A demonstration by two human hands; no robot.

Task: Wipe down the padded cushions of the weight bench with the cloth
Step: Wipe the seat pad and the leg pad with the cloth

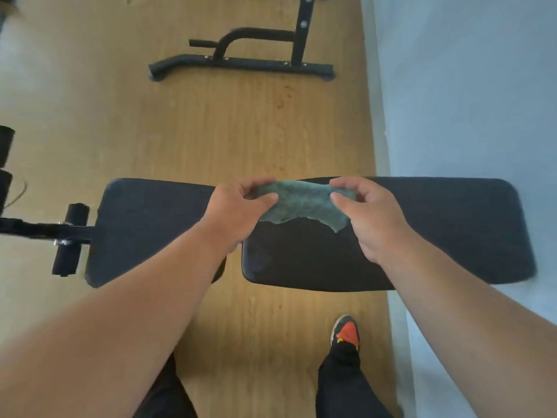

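A small teal cloth (301, 205) is stretched between my two hands above the bench. My left hand (238, 211) pinches its left edge and my right hand (369, 215) pinches its right edge. Below lies the black weight bench, made of a shorter seat cushion (150, 224) on the left and a longer back cushion (437, 233) on the right, with a gap between them. The cloth hangs over the left end of the back cushion; whether it touches the pad is unclear.
Black foam leg rollers (70, 239) and a frame bar stick out at the bench's left end. A black metal stand base (241, 63) lies on the wooden floor beyond. A pale wall (467, 86) runs along the right. My shoe (346, 331) stands near the bench.
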